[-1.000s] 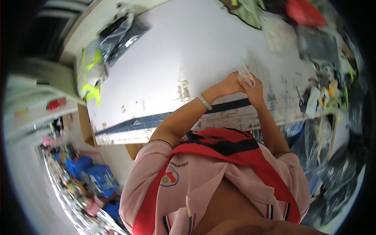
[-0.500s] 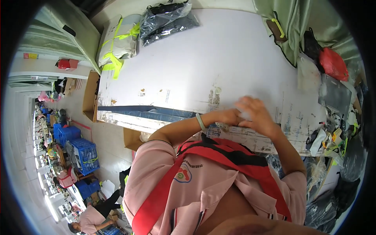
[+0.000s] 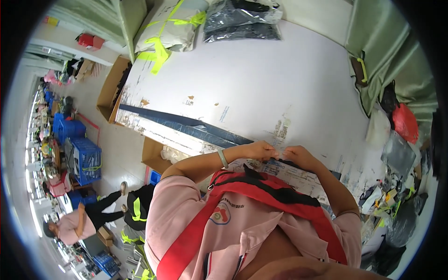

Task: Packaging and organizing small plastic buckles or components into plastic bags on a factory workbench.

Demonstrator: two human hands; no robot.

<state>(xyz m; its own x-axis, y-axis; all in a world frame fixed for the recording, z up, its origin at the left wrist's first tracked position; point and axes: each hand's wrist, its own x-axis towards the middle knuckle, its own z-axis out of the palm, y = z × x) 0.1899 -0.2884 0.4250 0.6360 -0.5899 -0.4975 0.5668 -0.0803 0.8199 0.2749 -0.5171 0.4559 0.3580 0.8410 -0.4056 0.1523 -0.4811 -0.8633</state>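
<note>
My left hand [image 3: 261, 151] and my right hand [image 3: 299, 157] are close together above the front edge of the white worktable [image 3: 261, 79]. Both have their fingers curled into a pinch, the fingertips almost meeting. Anything held between them is too small to make out. A pale bangle circles my left wrist. Beneath and beside the hands runs a dark blue strip [image 3: 186, 122] along the table's near edge, where the white covering is worn and scuffed.
Clear bags of dark garments [image 3: 242, 29] and a pale parcel tied with neon-yellow ribbon [image 3: 170, 28] lie at the table's back left. Bags and scraps [image 3: 396, 149] crowd the right. Blue crates [image 3: 86, 161] and another person [image 3: 77, 224] are off to the left.
The right hand, blurred with spread fingers before, has come down into a pinch beside the left. My view has turned. In the background, the other person's arm has changed position.
</note>
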